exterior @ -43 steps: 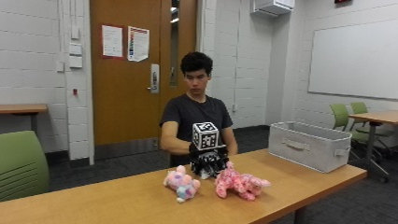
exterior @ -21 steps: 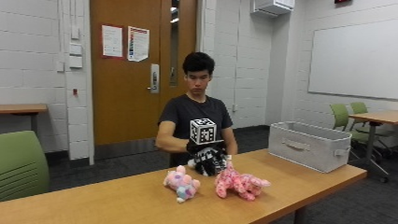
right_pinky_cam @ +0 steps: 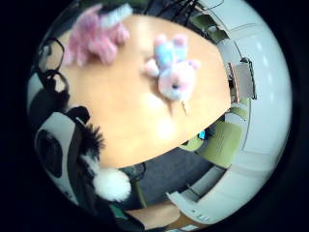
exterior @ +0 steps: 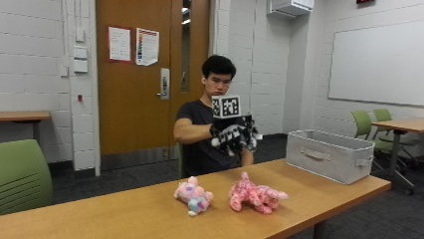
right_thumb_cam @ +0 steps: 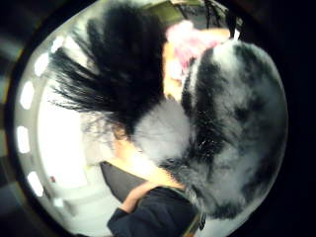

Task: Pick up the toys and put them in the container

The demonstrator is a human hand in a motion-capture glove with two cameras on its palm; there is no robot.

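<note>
Lifted since the earlier frames, the black-gloved right hand (exterior: 232,135) now hangs at chest height, well above the table, where before it was down near the toys. Its fingers are curled round a fluffy black-and-white striped plush toy (exterior: 236,138), whose fur fills the thumb-side palm view (right_thumb_cam: 232,133). Carrying it high looks deliberate: the grey fabric storage bin with a side handle (exterior: 331,159) stands near the table's far corner, and the toy has to clear its rim before it can be dropped in

Two toys are not yet collected. A pink, white and blue pastel plush animal (exterior: 193,195) and a mottled pink plush animal (exterior: 256,196) lie just beside each other near the table's front edge, apart from the bin; the little-finger-side palm view shows both on the wood below the hand, so they are probably next in turn

Everything rests on a light wooden table (exterior: 119,214). Around it is a classroom with white block walls, a wooden door (exterior: 142,79) carrying posted sheets, a whiteboard (exterior: 377,64), green chairs and dark carpet
</note>
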